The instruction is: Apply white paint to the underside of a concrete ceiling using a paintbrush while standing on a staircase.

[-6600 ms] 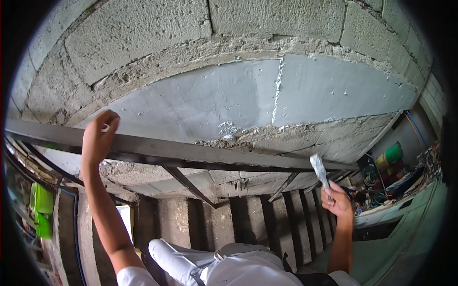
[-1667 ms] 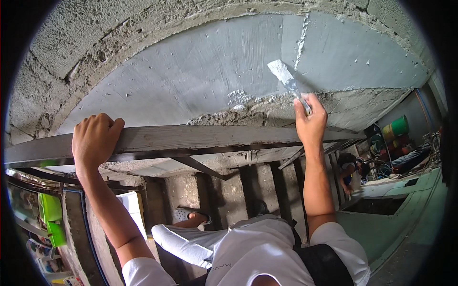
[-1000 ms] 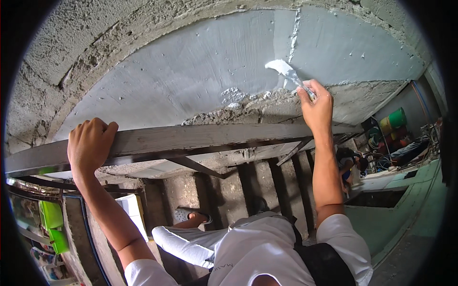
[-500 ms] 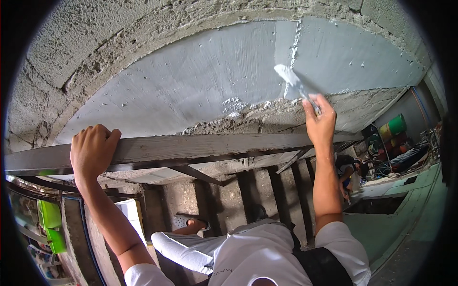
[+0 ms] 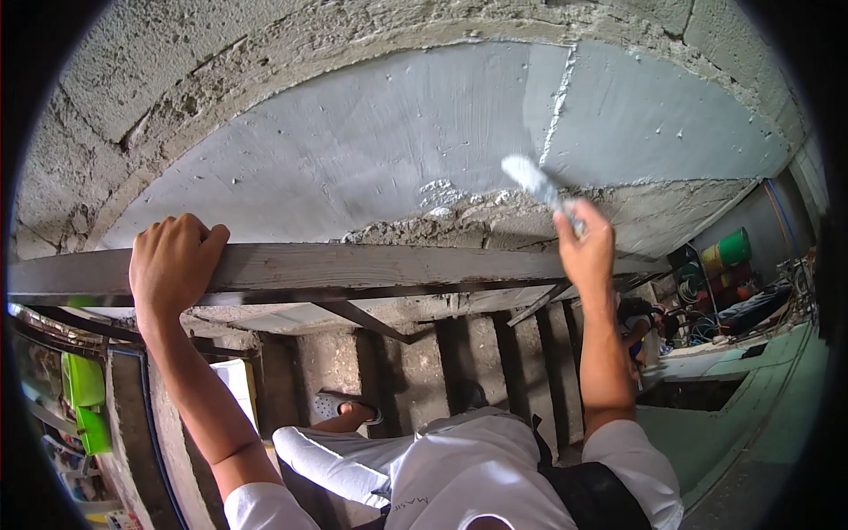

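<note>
My right hand (image 5: 587, 252) is closed round the handle of a paintbrush (image 5: 533, 179), its head coated white and smeared by motion. The brush head lies over the lower edge of a smooth pale grey wall panel (image 5: 371, 132); whether it touches the surface I cannot tell. Beside it, a rough white seam (image 5: 559, 102) runs up the panel, splitting a lighter part from a greyer one. My left hand (image 5: 175, 265) grips the top of a long wooden handrail (image 5: 380, 265), fingers wrapped over it. The rail crosses between my body and the wall.
Concrete steps (image 5: 415, 375) descend below the rail, with my sandalled foot (image 5: 340, 409) on one. Bare rough masonry (image 5: 265, 66) borders the panel. Another person (image 5: 640, 327) is bent over at the lower right, near a green drum (image 5: 731, 246) and coiled hoses. Green plastic containers (image 5: 84, 397) stand at left.
My right hand has come down and slightly left with the paintbrush, away from the seam toward the panel's lower edge. My left hand keeps its hold on the handrail.
</note>
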